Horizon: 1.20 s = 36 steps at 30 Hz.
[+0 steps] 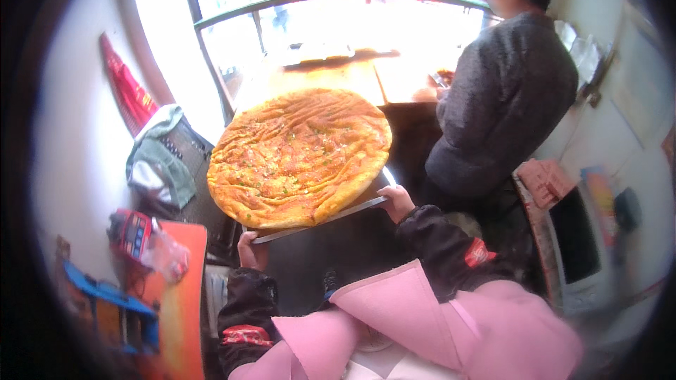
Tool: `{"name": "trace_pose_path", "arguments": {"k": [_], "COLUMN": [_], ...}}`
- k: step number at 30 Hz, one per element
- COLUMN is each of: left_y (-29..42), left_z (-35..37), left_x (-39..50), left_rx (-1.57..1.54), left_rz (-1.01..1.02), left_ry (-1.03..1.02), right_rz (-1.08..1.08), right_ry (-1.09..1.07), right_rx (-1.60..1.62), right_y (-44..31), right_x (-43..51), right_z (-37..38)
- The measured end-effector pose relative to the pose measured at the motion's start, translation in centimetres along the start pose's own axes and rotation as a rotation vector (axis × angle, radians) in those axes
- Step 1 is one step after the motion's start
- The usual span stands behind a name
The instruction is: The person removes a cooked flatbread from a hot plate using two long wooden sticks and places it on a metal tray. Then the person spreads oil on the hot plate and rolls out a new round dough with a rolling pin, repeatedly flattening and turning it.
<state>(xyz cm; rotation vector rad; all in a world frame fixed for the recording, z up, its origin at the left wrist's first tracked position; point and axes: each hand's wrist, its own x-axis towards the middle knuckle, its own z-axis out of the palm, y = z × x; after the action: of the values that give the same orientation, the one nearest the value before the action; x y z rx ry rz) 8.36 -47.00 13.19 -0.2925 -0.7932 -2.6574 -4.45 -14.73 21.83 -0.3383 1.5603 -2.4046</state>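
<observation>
A large round golden-brown flatbread (pixel 301 155), wrinkled and flecked with green bits, lies on a tray with a metal rim (pixel 322 220). The bread covers most of the tray and overhangs its far side. My left hand (pixel 253 250) grips the tray's near left corner, with the thumb on top. At the near right corner, my right hand (pixel 397 203) is closed around the rim. The tray is held out in front of my body, above the dark floor.
A person in a dark grey jacket (pixel 507 100) stands ahead on the right, by a bright counter (pixel 327 79). On the left, an orange tabletop (pixel 185 295) carries a red device with buttons (pixel 132 235). Green cloth (pixel 163 163) hangs over a dark rack. A pink cloth (pixel 544 182) lies at right.
</observation>
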Motion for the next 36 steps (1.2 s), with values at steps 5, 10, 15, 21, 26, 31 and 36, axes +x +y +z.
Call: {"name": "trace_pose_path", "arguments": {"k": [5,10,15,21,26,31,36], "left_y": [0.4,1.0,1.6,1.9,3.0,4.4,5.4], "left_z": [0.4,-0.7,-4.0,-5.3,-3.5,-0.7,2.1], "left_x": [-0.5,-0.9,-2.9,-8.3,-13.3,-16.5,-17.9], "left_rx": [-0.006,-0.025,0.013,0.008,0.086,0.254,0.296], "left_rz": [-0.03,-0.072,-0.201,-0.189,-0.235,-0.167,-0.175], "left_ry": [0.094,0.024,0.171,0.044,0.052,0.055,0.007], "right_rz": [-0.038,-0.021,0.114,0.054,0.034,0.018,0.059], "right_ry": [-0.013,0.042,0.012,0.052,0.046,0.025,0.001], "right_rx": [-0.052,-0.098,-0.134,-0.08,-0.13,-0.154,-0.157], "right_y": [0.3,0.3,2.2,4.1,4.3,3.2,1.9], "right_x": [-1.0,-1.9,-5.0,-10.9,-16.3,-19.8,-21.0], "right_z": [0.6,1.1,1.3,1.0,1.7,2.6,3.0]}}
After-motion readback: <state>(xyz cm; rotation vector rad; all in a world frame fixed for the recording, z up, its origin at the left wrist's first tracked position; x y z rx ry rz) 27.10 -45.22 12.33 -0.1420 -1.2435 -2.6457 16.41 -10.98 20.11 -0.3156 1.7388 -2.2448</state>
